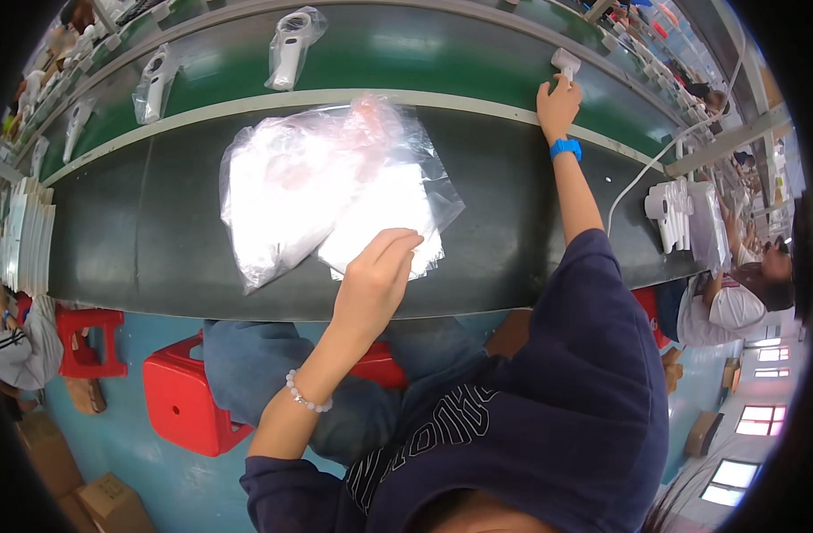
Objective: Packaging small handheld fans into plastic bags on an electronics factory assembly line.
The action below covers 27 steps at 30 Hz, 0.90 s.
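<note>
My right hand (559,107) reaches far out over the green conveyor belt, its fingers closed on the handle of a white handheld appliance (565,61) with a wide head. Near the middle of the dark worktable, my left hand (375,271) is at a stack of flat white sheets or bags (382,213). Its fingers are pressed together at the stack; whether they pinch a piece is hard to make out. Left of and partly under that stack lies a large clear plastic bag (278,191) with bright white contents, washed out by glare.
Along the green belt (406,53) lie several bagged white appliances, one (291,49) straight ahead. More white appliances (669,213) sit at the table's right end, past a white cable (633,182). White flat pieces (20,235) stand at the left end. Red stools (180,395) and co-workers are nearby.
</note>
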Tool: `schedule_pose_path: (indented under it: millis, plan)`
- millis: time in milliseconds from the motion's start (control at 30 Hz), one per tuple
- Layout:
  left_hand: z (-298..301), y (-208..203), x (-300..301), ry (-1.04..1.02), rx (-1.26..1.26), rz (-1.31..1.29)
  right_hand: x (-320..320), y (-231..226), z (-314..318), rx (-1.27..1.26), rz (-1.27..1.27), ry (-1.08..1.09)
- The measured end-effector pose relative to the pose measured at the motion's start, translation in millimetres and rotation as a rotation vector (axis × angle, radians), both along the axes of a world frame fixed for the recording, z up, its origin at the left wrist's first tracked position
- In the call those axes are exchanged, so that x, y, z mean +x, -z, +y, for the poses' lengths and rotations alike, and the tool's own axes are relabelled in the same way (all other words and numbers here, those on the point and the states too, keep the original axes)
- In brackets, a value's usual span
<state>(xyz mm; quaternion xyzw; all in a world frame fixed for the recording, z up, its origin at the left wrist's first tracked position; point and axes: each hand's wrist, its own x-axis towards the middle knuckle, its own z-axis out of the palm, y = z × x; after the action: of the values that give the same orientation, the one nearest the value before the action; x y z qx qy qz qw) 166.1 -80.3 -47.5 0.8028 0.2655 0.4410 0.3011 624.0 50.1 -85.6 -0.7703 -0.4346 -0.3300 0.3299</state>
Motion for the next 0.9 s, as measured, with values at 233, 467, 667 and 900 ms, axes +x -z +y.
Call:
schedule_pose_path:
  millis: [233, 467, 667, 900]
  plan:
    - [-3, -7, 2, 0.064, -0.307, -0.056, 44, 14, 17, -0.237, 0.165, 0.247]
    - [3, -12, 3, 0.151, -0.464, -0.052, 68, 12, 18, -0.329, -0.024, 0.195]
    - [11, 1, 0, -0.137, 0.081, 0.085, 26, -7, 10, -0.033, 0.094, -0.053]
    - [8, -1, 2, -0.212, 0.203, 0.156, -20, -12, -32, 0.324, 0.583, -0.540]
